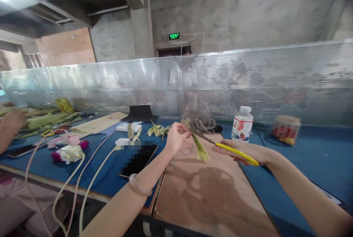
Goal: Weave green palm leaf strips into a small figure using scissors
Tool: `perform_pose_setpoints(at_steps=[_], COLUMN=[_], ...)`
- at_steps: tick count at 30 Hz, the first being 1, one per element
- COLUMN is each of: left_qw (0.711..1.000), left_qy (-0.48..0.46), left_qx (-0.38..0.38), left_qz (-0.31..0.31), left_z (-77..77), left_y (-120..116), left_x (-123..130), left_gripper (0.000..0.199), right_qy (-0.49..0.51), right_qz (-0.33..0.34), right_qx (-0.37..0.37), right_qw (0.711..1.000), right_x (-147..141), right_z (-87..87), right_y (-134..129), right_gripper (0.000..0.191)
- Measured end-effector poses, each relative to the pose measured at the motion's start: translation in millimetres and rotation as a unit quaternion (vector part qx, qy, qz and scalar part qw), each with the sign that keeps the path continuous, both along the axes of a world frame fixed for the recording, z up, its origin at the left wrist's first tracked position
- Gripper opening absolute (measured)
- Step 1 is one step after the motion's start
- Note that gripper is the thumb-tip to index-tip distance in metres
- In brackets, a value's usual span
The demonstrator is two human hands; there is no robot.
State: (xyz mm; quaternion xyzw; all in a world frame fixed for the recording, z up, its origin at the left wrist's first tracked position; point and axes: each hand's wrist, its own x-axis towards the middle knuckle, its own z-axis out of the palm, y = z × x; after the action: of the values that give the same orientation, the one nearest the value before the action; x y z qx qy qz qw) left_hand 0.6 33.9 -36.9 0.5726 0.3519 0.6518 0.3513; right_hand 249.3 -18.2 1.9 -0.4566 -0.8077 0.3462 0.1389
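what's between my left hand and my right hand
In the head view, the scissors' blades and the hanging green strip lie between your left hand and right hand.

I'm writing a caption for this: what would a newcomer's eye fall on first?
Probably the yellow-handled scissors in the right hand, right of centre, by the pale green leafy strip in the left hand. Next, the lit green exit sign high on the concrete wall, then the white bottle standing on the blue tabletop beyond the right hand.

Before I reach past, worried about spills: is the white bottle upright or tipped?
Upright: the white bottle stands base-down on the blue tabletop beyond the right hand, its cap uppermost.
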Motion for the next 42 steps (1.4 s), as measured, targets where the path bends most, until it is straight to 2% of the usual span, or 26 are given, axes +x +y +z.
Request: perform_pose_setpoints(at_steps=[5,17,31,35,42], left_qw=[1.0,0.999,0.999,1.0,0.999], left_qy=[0.022,0.039,0.034,0.029,0.02], left_qx=[0.007,0.004,0.01,0.004,0.013], left_qz=[0.016,0.014,0.013,0.0,-0.035], left_z=[-1.2,6.7,11.0,11.4,10.3], left_y=[0,-16,-25,-27,-29], left_x=[-1,10,15,18,21], left_gripper=[0.038,0.046,0.053,0.055,0.059], right_qy=[-0.018,-0.021,-0.016,-0.02,-0.005], right_qz=[0.001,0.011,-0.022,-0.02,-0.006], right_qx=[0.005,-0.007,0.035,0.051,0.027], right_qw=[1.0,1.0,0.999,0.998,1.0], right_x=[1,-4,-22,-24,-23], right_z=[-2.5,-6.9,3.0,7.0,11.9], right_y=[3,9,-4,-7,-13], right_gripper=[0.047,0.046,0.052,0.048,0.039])
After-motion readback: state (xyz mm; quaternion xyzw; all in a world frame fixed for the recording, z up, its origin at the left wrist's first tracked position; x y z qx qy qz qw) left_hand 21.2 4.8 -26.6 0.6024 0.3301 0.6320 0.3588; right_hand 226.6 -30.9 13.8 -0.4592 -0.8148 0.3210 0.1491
